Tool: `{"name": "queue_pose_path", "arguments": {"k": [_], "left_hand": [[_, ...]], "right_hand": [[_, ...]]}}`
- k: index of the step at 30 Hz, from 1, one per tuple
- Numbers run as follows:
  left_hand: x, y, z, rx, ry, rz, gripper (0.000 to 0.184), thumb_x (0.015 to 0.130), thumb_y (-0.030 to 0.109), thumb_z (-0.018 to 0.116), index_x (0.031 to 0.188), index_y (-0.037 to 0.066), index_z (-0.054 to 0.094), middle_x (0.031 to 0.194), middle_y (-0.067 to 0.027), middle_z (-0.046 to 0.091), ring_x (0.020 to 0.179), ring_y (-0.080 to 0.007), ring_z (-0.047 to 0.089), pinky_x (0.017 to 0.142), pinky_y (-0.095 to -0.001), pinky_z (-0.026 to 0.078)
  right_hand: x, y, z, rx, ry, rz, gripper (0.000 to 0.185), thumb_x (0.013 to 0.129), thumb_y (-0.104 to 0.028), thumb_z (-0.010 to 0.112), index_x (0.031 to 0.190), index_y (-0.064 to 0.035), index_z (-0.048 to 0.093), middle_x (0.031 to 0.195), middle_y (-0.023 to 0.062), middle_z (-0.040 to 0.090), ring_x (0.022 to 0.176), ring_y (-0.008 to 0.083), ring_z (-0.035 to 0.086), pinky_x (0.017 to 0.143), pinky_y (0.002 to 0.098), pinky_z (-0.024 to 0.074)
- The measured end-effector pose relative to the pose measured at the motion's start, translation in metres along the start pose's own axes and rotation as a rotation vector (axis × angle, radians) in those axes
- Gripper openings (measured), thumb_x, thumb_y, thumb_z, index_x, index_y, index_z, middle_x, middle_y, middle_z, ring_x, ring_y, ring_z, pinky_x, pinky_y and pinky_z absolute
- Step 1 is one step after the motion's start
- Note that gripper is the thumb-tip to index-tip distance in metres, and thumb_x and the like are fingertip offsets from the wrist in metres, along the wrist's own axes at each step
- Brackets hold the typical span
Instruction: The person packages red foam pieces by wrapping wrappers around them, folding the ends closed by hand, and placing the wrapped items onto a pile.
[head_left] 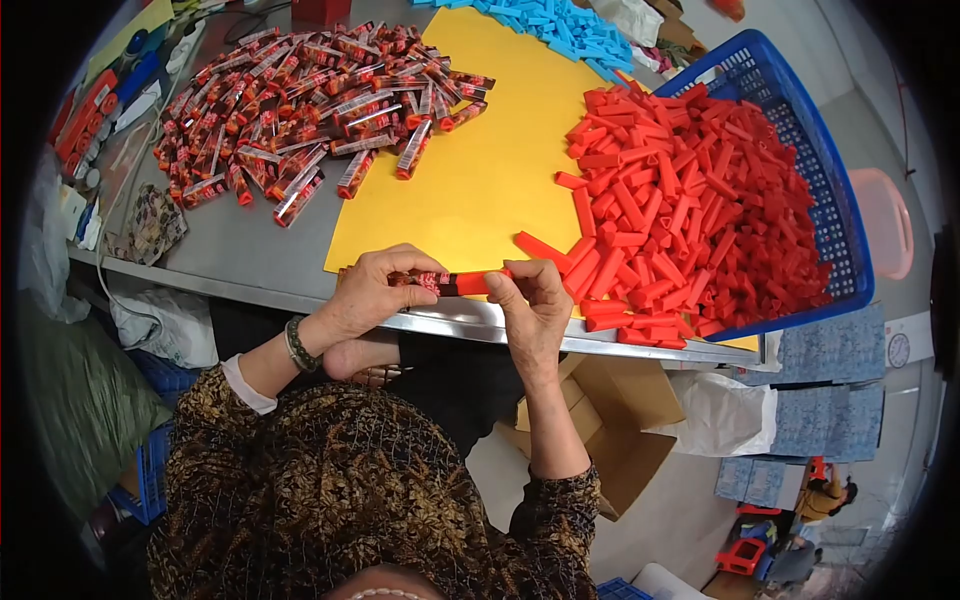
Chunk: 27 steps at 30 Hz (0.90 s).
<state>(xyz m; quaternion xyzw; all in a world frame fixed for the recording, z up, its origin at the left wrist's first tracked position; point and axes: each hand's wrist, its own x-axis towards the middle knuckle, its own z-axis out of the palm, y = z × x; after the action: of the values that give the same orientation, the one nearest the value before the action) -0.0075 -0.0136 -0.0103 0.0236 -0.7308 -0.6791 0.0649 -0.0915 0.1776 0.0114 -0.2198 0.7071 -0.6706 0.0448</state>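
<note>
Near the table's front edge, my left hand (372, 297) pinches a dark red printed packet (428, 281). In the fingers of my right hand (535, 315) is a red plastic three-sided tube (474, 283). The two pieces meet end to end in one line between my hands. Whether one goes inside the other I cannot make out. To the right lies a big heap of similar red tubes (640, 215), spilling out of a blue basket (850, 235). At the back left is a pile of printed packets (300, 110) with clear and dark red wrapping.
A yellow sheet (480, 130) covers the middle of the grey metal table (270, 260). Bright blue pieces (570, 30) lie at the far edge. Below the table stands an open cardboard box (620, 430). Other people (825, 495) appear in the lower right background.
</note>
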Motion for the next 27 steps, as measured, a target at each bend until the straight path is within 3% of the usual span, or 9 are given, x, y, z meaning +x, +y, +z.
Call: {"name": "queue_pose_path", "arguments": {"k": [3, 4, 9, 16, 27], "left_hand": [[-0.001, 0.0, 0.007, -0.211, -0.022, -0.055, 0.027, 0.083, 0.008, 0.071, 0.109, 0.002, 0.065, 0.097, -0.0014, 0.065, 0.087, -0.007, 0.06, 0.078, -0.0214, 0.051], [-0.002, 0.0, 0.008, -0.261, -0.026, -0.043, 0.027, 0.084, 0.008, 0.07, 0.11, 0.001, 0.065, 0.099, -0.0016, 0.066, 0.09, -0.0071, 0.06, 0.079, -0.0216, 0.051], [-0.004, 0.006, 0.009, -0.329, 0.006, -0.111, 0.025, 0.088, 0.007, 0.065, 0.112, 0.0, 0.062, 0.09, -0.0008, 0.064, 0.074, -0.0049, 0.059, 0.068, -0.0189, 0.05], [-0.007, 0.008, 0.013, -0.401, -0.014, -0.163, 0.022, 0.091, 0.01, 0.062, 0.111, 0.002, 0.063, 0.085, 0.0012, 0.063, 0.064, -0.0023, 0.055, 0.056, -0.0159, 0.045], [-0.005, 0.004, 0.014, -0.407, 0.027, -0.144, 0.022, 0.091, 0.013, 0.063, 0.11, 0.002, 0.065, 0.08, 0.0021, 0.064, 0.061, -0.0002, 0.05, 0.053, -0.0142, 0.042]], "right_hand": [[-0.003, -0.01, 0.013, -0.286, -0.067, -0.214, 0.024, 0.079, -0.009, 0.077, 0.092, 0.0027, 0.061, 0.075, 0.0081, 0.064, 0.066, 0.0151, 0.061, 0.064, 0.0275, 0.0496], [-0.005, -0.008, 0.014, -0.304, -0.137, -0.261, 0.024, 0.079, -0.006, 0.075, 0.098, 0.0026, 0.062, 0.085, 0.0127, 0.066, 0.072, 0.0215, 0.064, 0.068, 0.0302, 0.0512], [-0.008, -0.01, 0.015, -0.338, -0.113, -0.422, 0.027, 0.077, -0.001, 0.074, 0.101, 0.0013, 0.062, 0.101, 0.0171, 0.064, 0.09, 0.0277, 0.065, 0.077, 0.0315, 0.0512], [-0.016, 0.0, 0.022, -0.256, -0.062, -0.384, 0.024, 0.078, 0.001, 0.073, 0.1, 0.0015, 0.063, 0.099, 0.0161, 0.065, 0.09, 0.0266, 0.066, 0.078, 0.0316, 0.0512], [-0.012, -0.004, 0.028, -0.253, -0.032, -0.342, 0.016, 0.08, 0.002, 0.07, 0.095, 0.0015, 0.065, 0.097, 0.0157, 0.065, 0.089, 0.0263, 0.065, 0.078, 0.0316, 0.0508]]}}
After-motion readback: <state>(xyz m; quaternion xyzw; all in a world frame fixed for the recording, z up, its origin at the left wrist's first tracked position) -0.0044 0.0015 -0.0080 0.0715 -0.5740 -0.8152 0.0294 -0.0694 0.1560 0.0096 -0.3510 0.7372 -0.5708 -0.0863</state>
